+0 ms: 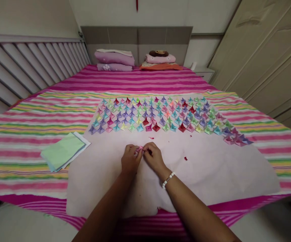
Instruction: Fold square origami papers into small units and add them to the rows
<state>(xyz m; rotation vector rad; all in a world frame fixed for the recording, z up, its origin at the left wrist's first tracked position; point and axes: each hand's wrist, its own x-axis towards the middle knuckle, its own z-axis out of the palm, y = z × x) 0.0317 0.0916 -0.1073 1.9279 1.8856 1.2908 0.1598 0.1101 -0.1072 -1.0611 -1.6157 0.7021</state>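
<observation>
Between my two hands is a small piece of pink folded paper (140,148), mostly covered by the fingers. My left hand (131,158) is closed on its left side. The fingertips of my right hand (154,156), which has a white bead bracelet (168,179) at the wrist, pinch its right edge. Both hands are low over a large pale sheet (200,174). Beyond them, rows of small folded paper boats (156,126) in many colours stand along the sheet's far part. Small red paper scraps (186,158) lie near the hands.
A stack of coloured paper (63,151), light green on top, lies left of the pale sheet. Striped bedding (21,148) covers the bed. Folded bedding (114,60) sits by the headboard (120,35). A slatted rail (34,64) runs along the left, and wardrobe doors (268,64) stand right.
</observation>
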